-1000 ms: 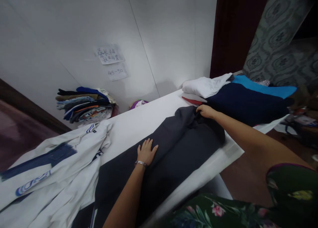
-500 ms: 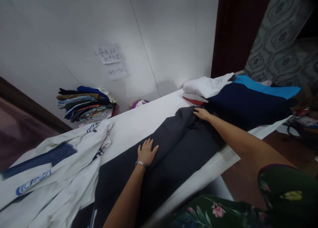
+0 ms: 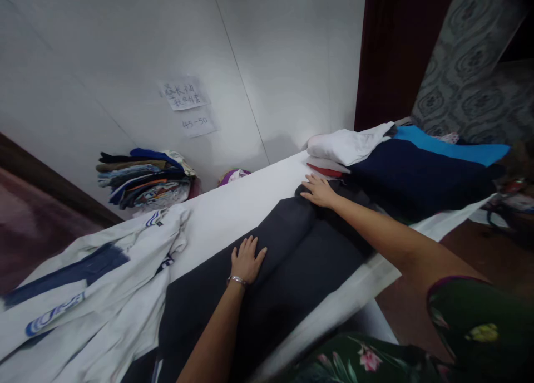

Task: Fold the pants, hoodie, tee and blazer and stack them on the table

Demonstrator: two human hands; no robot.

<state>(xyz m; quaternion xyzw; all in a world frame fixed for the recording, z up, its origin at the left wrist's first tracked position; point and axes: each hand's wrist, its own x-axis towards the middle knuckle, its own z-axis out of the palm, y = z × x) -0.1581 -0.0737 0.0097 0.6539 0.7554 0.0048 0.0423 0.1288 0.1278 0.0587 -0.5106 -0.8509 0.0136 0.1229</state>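
Note:
A dark grey garment (image 3: 300, 260) lies spread across the white table (image 3: 225, 210) in front of me; its exact kind is not clear. My left hand (image 3: 247, 260), with a silver bracelet at the wrist, rests flat on its middle, fingers spread. At the garment's far right end, my right hand (image 3: 320, 191) lies on the bunched cloth with its fingers stretched out. Just beyond that hand are a folded white garment (image 3: 348, 146) and a navy and bright blue garment (image 3: 417, 171).
White jackets (image 3: 104, 294) with blue trim lie on the left of the table. A stack of folded clothes (image 3: 146, 177) sits behind the table's back edge, near a purple and white bundle (image 3: 233, 175). Handwritten paper notes (image 3: 187, 96) are stuck on the wall.
My right hand has moved slightly left, its fingers going from gripping the garment's end to lying stretched on it. The cloth there is flatter. My left hand has stayed in place.

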